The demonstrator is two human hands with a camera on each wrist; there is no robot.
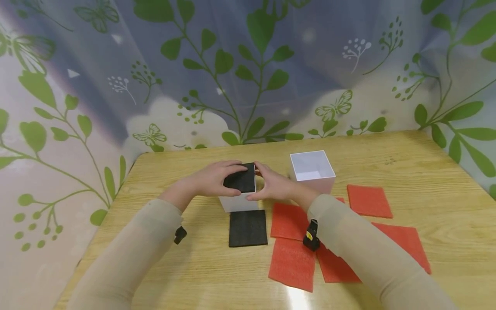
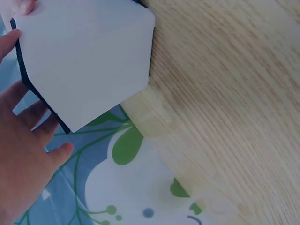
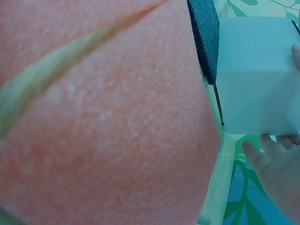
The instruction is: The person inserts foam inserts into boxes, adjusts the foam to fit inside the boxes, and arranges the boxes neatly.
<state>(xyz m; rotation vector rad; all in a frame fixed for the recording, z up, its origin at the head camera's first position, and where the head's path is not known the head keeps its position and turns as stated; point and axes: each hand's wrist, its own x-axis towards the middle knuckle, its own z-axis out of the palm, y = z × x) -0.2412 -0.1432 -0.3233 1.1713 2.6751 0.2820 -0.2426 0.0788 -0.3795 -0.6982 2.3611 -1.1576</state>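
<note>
A white square box (image 1: 238,203) stands on the table, with a black felt-like square (image 1: 245,178) lying across its top. My left hand (image 1: 212,178) reaches over from the left, holding this square between thumb and fingers at its near and far sides. At the box's right side, my right hand (image 1: 274,185) grips the box, thumb on the front face and fingers towards the back corner. In the left wrist view, a thin dark edge of the square shows along the rim of the white box (image 2: 89,61). Just in front lies a second black square (image 1: 248,228).
A second white box (image 1: 313,167), open at the top, stands to the right at the back. Several red squares (image 1: 291,263) lie about under and beside the right forearm, one red square (image 1: 369,201) apart from them. A patterned curtain (image 1: 248,86) hangs behind the wooden table (image 1: 186,267).
</note>
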